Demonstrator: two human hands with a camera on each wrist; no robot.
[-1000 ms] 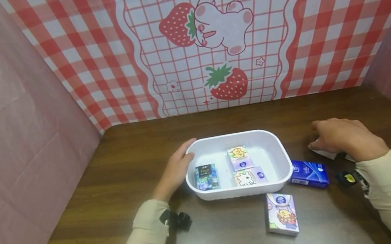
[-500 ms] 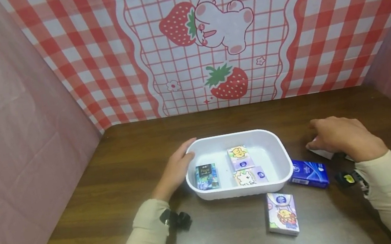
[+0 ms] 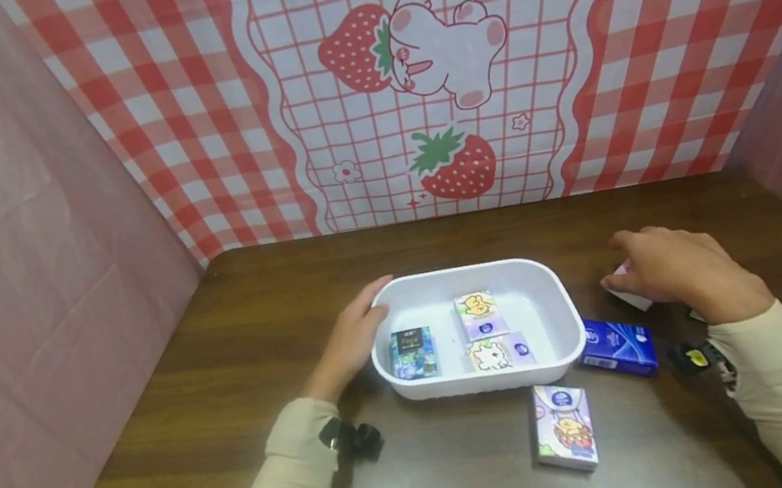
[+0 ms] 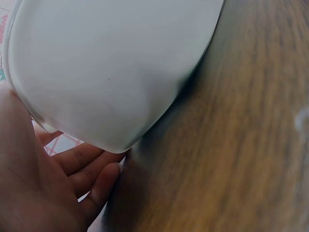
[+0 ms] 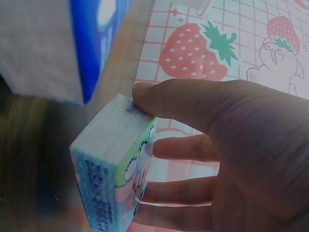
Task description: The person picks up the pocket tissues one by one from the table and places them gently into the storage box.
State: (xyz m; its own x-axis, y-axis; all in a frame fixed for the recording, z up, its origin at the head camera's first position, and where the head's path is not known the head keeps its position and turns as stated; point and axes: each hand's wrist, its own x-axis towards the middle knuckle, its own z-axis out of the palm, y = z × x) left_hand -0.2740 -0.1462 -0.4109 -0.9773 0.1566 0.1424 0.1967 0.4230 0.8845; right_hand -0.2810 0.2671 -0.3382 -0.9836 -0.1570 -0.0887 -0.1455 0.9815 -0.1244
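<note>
My left hand grips the left end of a white plastic basin, thumb over the rim and fingers along the outer wall. In the left wrist view those fingers lie against the wall near the table. To the right of the basin, my right hand pinches a pocket tissue pack, mostly covered by the hand from above. The right wrist view shows this tissue pack with light blue, green and pink print, the thumb on its end edge and fingers at its printed face.
Inside the basin lie two purple-and-white tissue packs and a dark blue-green pack. A blue tissue pack lies against the basin's right side. Another purple pack lies in front on the wooden table. A checked cloth hangs behind.
My right hand has shifted slightly left and away from me, and the tissue pack under it has moved along, its pink face showing more. The left hand and basin stay put.
</note>
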